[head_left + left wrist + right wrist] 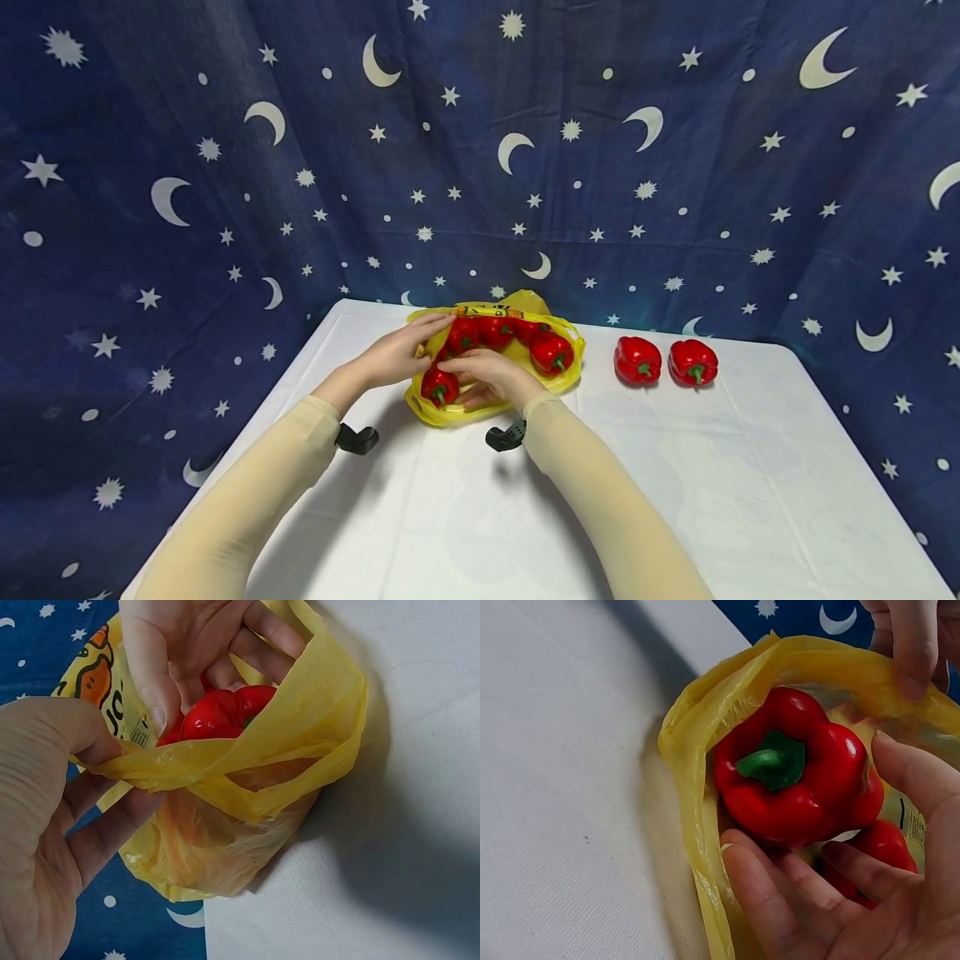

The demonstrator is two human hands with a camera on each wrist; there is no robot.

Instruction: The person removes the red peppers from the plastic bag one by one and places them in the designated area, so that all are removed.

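Note:
A yellow plastic bag (442,417) sits with its mouth wide at the back of the table, holding several red bell peppers (551,353). My left hand (390,354) pinches the bag's left rim between thumb and fingers, as the left wrist view shows. Inside the mouth is my right hand (495,373), its fingers spread and slightly bent beside one bell pepper (787,772). That pepper leans against the bag's left wall, green stem facing the front. The thumb (911,765) stands to its right and the fingertips lie below it; firm contact cannot be made out.
Two more red bell peppers, a left one (637,361) and a right one (693,362), lie on the white tablecloth (675,483) right of the bag. A dark blue curtain (465,150) with moons and stars hangs behind the table.

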